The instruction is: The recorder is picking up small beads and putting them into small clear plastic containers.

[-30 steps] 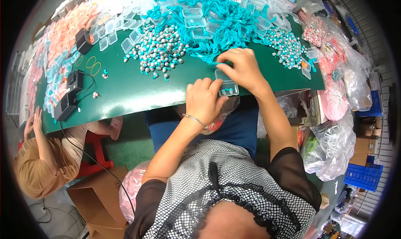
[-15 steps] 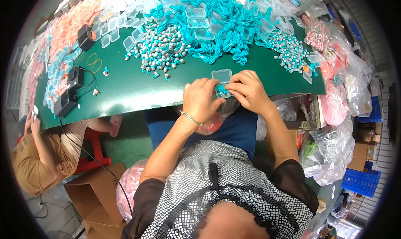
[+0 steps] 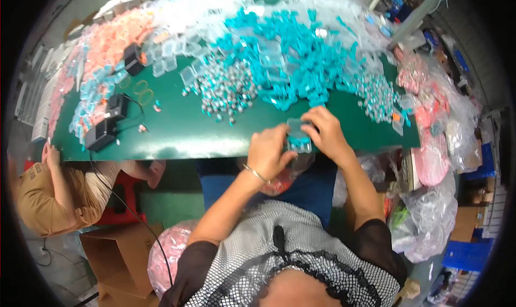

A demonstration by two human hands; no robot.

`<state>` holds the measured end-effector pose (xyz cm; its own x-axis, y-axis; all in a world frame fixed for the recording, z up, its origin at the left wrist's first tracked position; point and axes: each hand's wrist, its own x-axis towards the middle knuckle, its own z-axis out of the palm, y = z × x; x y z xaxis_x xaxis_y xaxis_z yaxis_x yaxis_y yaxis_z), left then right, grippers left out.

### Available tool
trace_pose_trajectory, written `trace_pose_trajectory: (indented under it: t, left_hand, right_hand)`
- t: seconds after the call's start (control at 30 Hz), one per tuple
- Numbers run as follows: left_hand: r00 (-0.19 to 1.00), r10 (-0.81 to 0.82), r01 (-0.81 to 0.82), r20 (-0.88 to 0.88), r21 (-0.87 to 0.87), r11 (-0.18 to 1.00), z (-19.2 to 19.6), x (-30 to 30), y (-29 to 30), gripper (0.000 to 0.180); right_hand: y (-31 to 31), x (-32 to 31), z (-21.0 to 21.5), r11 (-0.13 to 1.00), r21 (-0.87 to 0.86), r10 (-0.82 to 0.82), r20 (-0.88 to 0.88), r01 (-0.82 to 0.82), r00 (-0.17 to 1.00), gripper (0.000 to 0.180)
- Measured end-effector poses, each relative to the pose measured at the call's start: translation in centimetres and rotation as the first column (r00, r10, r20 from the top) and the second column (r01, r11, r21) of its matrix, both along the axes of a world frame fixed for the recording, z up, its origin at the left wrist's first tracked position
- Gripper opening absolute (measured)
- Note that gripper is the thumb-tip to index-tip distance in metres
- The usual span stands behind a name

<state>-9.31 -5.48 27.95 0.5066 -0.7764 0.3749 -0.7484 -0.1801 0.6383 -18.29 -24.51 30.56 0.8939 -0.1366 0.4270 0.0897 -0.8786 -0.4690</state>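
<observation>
A small clear plastic box (image 3: pixel 295 126) lies between my hands at the table's near edge, its hinged lid raised. Small teal pieces (image 3: pixel 300 142) sit in its lower half, too blurred to name. My left hand (image 3: pixel 267 152) grips the box from the left, with the thumb by its lower corner. At the lid's right edge are the curled thumb and fingers of my right hand (image 3: pixel 327 135). Beyond the hands lies a heap of teal cord bundles (image 3: pixel 306 65). Left of it is a pile of small grey-and-teal earplug-like pieces (image 3: pixel 223 87).
Another such pile (image 3: pixel 376 95) is at the right. Black boxes (image 3: pixel 101 135) with a cable stand on the green table (image 3: pixel 183 129) at left, near orange and blue packed pieces (image 3: pixel 115 33). A co-worker (image 3: pixel 45 199) sits at far left. Plastic bags (image 3: pixel 430 167) crowd the right side.
My right hand has shifted from the teal pieces inside the box to the lid's right edge. My left hand stays on the box. The whole view has tilted, with the table lower in it.
</observation>
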Motion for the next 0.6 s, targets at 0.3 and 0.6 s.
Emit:
trace_pose_trajectory:
  t: [0.3, 0.6]
  left_hand:
    - [0.999, -0.014, 0.017, -0.038, 0.068, 0.998, 1.5, 0.8, -0.1, 0.07]
    - [1.0, -0.01, 0.007, -0.026, -0.125, 0.992, -0.2, -0.1, -0.2, 0.037]
  right_hand:
    - [1.5, -2.9, 0.0, 0.988, 0.028, 0.147, 0.139, -0.153, 0.979, 0.027]
    - [2.1, -4.0, -1.7, 0.992, 0.117, 0.045, 0.063, -0.052, 0.997, 0.04]
